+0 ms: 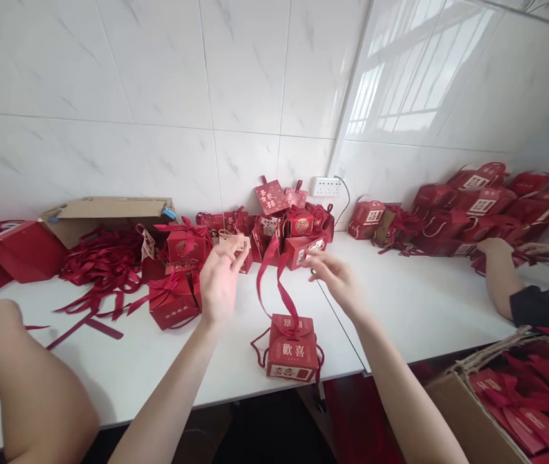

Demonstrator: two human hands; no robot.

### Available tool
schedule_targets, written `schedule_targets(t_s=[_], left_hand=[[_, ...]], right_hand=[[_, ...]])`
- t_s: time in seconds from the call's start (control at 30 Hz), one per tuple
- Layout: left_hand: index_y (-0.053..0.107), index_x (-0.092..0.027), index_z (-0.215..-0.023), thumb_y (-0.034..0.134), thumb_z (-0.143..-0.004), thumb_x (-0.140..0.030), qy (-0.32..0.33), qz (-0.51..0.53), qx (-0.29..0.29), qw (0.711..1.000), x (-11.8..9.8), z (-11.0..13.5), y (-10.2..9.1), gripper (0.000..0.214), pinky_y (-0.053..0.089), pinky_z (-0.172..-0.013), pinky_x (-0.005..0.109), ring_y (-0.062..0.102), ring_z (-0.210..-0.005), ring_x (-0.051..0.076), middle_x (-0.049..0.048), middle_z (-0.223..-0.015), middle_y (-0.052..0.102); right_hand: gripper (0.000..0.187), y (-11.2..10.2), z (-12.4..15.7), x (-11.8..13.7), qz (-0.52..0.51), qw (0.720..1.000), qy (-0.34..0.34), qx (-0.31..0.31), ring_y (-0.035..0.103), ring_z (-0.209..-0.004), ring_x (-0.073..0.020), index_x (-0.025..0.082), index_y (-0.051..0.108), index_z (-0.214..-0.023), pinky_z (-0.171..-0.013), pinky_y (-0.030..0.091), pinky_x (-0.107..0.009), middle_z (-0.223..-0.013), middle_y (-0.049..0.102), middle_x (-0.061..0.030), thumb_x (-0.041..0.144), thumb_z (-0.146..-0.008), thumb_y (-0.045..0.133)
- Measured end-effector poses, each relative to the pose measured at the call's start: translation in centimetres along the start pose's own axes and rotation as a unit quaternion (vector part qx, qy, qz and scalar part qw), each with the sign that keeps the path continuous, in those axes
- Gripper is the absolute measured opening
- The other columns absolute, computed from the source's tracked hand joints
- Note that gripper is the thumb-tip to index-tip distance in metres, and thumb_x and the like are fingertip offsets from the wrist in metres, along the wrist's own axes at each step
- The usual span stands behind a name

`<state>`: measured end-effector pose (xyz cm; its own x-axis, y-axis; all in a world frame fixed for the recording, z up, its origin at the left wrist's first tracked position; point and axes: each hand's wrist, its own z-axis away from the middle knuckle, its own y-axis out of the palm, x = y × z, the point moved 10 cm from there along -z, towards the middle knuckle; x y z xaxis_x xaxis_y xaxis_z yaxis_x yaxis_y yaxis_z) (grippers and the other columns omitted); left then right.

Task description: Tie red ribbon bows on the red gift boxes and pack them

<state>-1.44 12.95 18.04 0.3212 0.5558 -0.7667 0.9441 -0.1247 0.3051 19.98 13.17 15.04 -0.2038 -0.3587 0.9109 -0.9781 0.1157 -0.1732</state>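
A red gift box (pixel 292 351) printed with Chinese characters stands near the table's front edge, with dark red cords at its sides. From its top a dark red ribbon (pixel 284 296) rises in two loose tails. My left hand (pixel 220 280), slightly blurred, is raised left of the ribbon, its fingers bent but apart. A cream tag (pixel 240 244) shows by those fingertips; it does not look gripped. To the ribbon's right hovers my right hand (pixel 335 277), thumb and forefinger parted. Neither hand touches the box.
Red boxes (pixel 174 301) and a heap of ribbons (pixel 105 258) lie along the white table (pixel 236 386). A socket strip (pixel 326 187) sits behind. Co-workers' arms reach in at left (pixel 37 380) and right (pixel 499 277). A carton (pixel 462 406) of red boxes stands at front right.
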Motion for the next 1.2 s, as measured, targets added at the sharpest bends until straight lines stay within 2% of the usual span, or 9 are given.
schedule_targets(t_s=[0.07, 0.17, 0.27, 0.57, 0.77, 0.87, 0.97, 1.1, 1.2], left_hand=[[0.046, -0.020, -0.064, 0.049, -0.082, -0.034, 0.039, -0.165, 0.040, 0.985, 0.6, 3.2, 0.0, 0.024, 0.046, -0.079, 0.034, 0.055, -0.085, 0.018, 0.0028, -0.082, 0.056], [0.049, -0.019, -0.062, 0.052, -0.082, -0.031, -0.003, -0.361, 0.209, 0.909, 5.1, 8.9, 3.1, 0.023, 0.046, -0.071, 0.033, 0.051, -0.073, 0.017, 0.0012, -0.071, 0.050], [0.050, -0.018, -0.066, 0.058, -0.080, -0.029, -0.031, -0.466, 0.244, 0.850, 8.1, 11.8, 4.1, 0.019, 0.047, -0.070, 0.036, 0.051, -0.074, 0.019, 0.0019, -0.073, 0.051], [0.053, -0.018, -0.075, 0.053, -0.081, -0.015, -0.086, -0.500, 0.296, 0.809, 10.3, 9.6, 3.2, 0.007, 0.050, -0.080, 0.038, 0.056, -0.091, 0.020, 0.0034, -0.093, 0.055], [0.053, -0.017, -0.074, 0.050, -0.080, -0.016, -0.086, -0.535, 0.225, 0.810, 10.9, 9.9, 2.8, 0.007, 0.050, -0.080, 0.040, 0.054, -0.095, 0.024, 0.0066, -0.096, 0.055], [0.050, -0.019, -0.071, 0.049, -0.080, -0.018, -0.055, -0.532, 0.191, 0.823, 10.8, 10.0, 2.8, 0.009, 0.051, -0.077, 0.040, 0.054, -0.093, 0.024, 0.0057, -0.090, 0.054], [0.047, -0.020, -0.069, 0.046, -0.080, -0.016, -0.038, -0.512, 0.192, 0.837, 10.7, 9.9, 3.0, 0.012, 0.051, -0.074, 0.038, 0.054, -0.087, 0.021, 0.0037, -0.086, 0.053], [0.046, -0.019, -0.066, 0.047, -0.077, -0.013, -0.058, -0.501, 0.199, 0.840, 10.9, 9.6, 2.9, 0.013, 0.051, -0.077, 0.038, 0.054, -0.089, 0.021, 0.0038, -0.086, 0.053], [0.048, -0.019, -0.067, 0.049, -0.075, -0.011, -0.076, -0.494, 0.200, 0.843, 11.2, 9.7, 2.8, 0.011, 0.051, -0.079, 0.039, 0.054, -0.093, 0.022, 0.0046, -0.089, 0.054]], right_hand=[[0.025, -0.5, 1.6, -2.2, 0.129, 0.991, 0.006, 0.021, 0.060, -0.079, -0.0182, 0.018, 0.064, -0.076, -0.065, 0.047, -0.030, -0.090, 0.065, -0.0075, 0.040, -0.079, 0.055], [0.017, 1.9, 4.8, -5.1, 0.204, 0.967, 0.021, 0.153, 0.059, -0.074, -0.0168, 0.019, 0.067, -0.075, -0.066, 0.047, -0.029, -0.078, 0.065, -0.0042, 0.028, -0.081, 0.053], [0.015, 3.5, 6.7, -6.2, 0.228, 0.954, 0.022, 0.192, 0.058, -0.073, -0.0145, 0.021, 0.069, -0.079, -0.068, 0.046, -0.027, -0.082, 0.064, -0.0032, 0.017, -0.079, 0.055], [0.012, 6.3, 6.4, -5.9, 0.354, 0.919, -0.030, 0.171, 0.057, -0.062, -0.0128, 0.018, 0.061, -0.074, -0.058, 0.042, -0.024, -0.082, 0.060, -0.0024, 0.010, -0.077, 0.053], [0.010, 6.4, 6.7, -7.1, 0.226, 0.964, 0.052, 0.134, 0.056, -0.053, -0.0119, 0.019, 0.057, -0.074, -0.051, 0.041, -0.022, -0.064, 0.062, 0.0014, 0.016, -0.079, 0.048], [0.020, 4.3, 5.1, -9.4, 0.133, 0.978, 0.120, 0.102, 0.050, -0.037, -0.0089, 0.018, 0.055, -0.072, -0.038, 0.036, -0.021, -0.059, 0.058, 0.0026, 0.030, -0.084, 0.045], [0.024, -0.6, 0.5, -13.1, 0.125, 0.977, 0.174, -0.008, 0.051, -0.039, -0.0094, 0.016, 0.054, -0.071, -0.033, 0.034, -0.021, -0.065, 0.059, 0.0004, 0.033, -0.086, 0.046], [0.017, -5.5, -7.4, -18.6, 0.146, 0.967, 0.198, -0.072, 0.061, -0.072, -0.0133, 0.013, 0.059, -0.089, -0.057, 0.051, -0.025, -0.089, 0.062, -0.0052, 0.028, -0.088, 0.051], [0.028, -8.1, -11.7, -21.8, 0.172, 0.959, 0.191, -0.118, 0.059, -0.091, -0.0171, 0.015, 0.054, -0.111, -0.077, 0.052, -0.036, -0.109, 0.058, -0.0068, 0.031, -0.089, 0.053]])
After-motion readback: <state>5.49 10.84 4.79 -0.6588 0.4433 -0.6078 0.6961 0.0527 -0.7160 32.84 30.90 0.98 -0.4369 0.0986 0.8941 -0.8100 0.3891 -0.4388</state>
